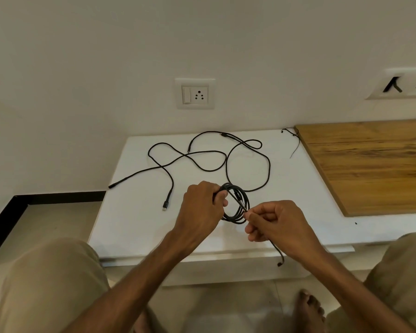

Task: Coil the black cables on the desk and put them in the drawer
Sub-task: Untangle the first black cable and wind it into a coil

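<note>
Here, a black cable wound into a coil (238,221) of several turns is held over the near half of a white desk (130,224); whether its lower edge touches the surface cannot be told. The coil's left side is gripped by the left hand (201,210), whose fingers are curled round the bundled strands. The right hand (276,224) is seen at the coil's right side, where a strand is pinched between thumb and forefinger while the remaining fingers are folded inward. From under that hand a short tail (275,248) of the same cable is left hanging past the desk's front edge, ended by a small connector (280,264). Farther back on the desk, loose black cables (269,164) are spread in wide, overlapping loops, well apart from the coil; one plug (164,209) is laid near the left hand, and another end (111,186) is stretched to the desk's left edge. A thin wire (296,145) is seen at the rear right, just beside a wooden board (370,164) that is set against the desk's right side. A wall socket (195,93) is mounted on the white wall behind. Khaki-clad knees (46,284) and a bare foot (308,306) are framed at the bottom.
</note>
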Tool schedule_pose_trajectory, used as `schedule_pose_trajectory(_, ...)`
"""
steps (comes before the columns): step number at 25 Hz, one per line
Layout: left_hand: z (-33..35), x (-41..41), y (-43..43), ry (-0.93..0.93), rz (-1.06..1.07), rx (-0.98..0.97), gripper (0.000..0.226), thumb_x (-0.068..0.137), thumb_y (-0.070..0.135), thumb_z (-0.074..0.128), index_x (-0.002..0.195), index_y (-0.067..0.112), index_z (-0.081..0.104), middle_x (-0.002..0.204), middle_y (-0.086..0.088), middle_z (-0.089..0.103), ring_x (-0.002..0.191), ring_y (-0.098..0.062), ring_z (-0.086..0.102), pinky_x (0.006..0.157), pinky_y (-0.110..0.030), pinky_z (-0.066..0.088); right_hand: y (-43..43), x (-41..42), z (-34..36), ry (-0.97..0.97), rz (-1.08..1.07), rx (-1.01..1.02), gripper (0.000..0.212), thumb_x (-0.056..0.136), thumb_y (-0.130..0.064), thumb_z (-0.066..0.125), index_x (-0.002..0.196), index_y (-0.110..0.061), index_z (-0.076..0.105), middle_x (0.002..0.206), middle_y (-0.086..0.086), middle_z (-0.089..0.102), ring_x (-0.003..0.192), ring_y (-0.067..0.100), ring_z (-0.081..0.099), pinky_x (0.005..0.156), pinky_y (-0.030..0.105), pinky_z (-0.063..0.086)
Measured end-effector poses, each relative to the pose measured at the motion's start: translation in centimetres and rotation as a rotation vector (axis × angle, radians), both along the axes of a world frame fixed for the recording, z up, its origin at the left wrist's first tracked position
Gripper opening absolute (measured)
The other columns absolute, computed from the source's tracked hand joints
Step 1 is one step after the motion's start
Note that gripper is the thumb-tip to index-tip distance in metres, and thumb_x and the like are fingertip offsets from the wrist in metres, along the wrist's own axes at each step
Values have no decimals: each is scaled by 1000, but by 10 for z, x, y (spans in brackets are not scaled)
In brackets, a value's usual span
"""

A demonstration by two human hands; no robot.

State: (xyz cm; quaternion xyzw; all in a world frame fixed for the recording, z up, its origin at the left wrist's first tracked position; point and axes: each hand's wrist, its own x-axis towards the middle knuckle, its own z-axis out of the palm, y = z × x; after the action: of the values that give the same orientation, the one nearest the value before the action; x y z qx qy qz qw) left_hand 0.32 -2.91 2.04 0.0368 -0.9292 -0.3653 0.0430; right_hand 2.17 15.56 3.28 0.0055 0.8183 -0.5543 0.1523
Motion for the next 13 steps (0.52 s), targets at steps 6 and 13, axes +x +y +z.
schedule_pose_trajectory(6,0,-2,-2,25,37,-15,29,102,28,56,85,16,76,75,10,72,59,-2,63,61,-13,48,2,2,5,-302,27,-145,15,94,-11,68,96,2,76,81,19,78,66,30,74,70,40,65)
schedule_pose_trajectory(13,7,10,13,55,-89,-76,27,104,26,52,89,19,73,78,11,70,55,0,55,58,-7,37,-3,5,0,-316,-168,-340,18,95,-17,69,99,-2,78,91,21,77,50,17,58,58,33,60)
